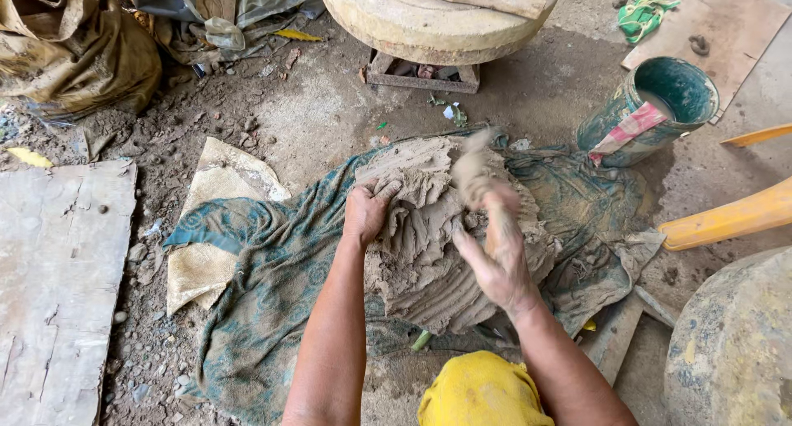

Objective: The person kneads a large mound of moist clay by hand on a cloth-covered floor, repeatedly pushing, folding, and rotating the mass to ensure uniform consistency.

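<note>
**Clay mass on cloth: left hand planted, right hand raised with a lump**

While the floor (330,121) is bare earth strewn with grit, the work sits on a teal cloth (272,269) spread across it, directly ahead of the person's knees. A stone wheel (429,22) stands beyond the cloth, a rounded boulder (734,343) at the near right, a wooden board (58,269) at the left, and a green bucket (660,104) at the far right, well apart from both hands.

Clay mass (429,253): a broad grey mound lying on the middle of the cloth, its surface ridged with finger grooves. No marked long axis; it spreads about evenly, slightly drawn out toward the wheel.

Left hand (367,211): resting on the mound's left upper edge, fingers (384,187) curled and pressed into the clay. This hand is in contact and the nearer of the two.

Right hand (499,261): above the mound's right side, palm turned inward, fingers (470,249) partly spread. Blur hides the exact grip.

Clay lump (478,170): a small piece blurred just beyond the right fingertips, over the mound's far edge; whether it is pinched or only touched cannot be told. The mound lies below and to the left of these fingers.
</note>
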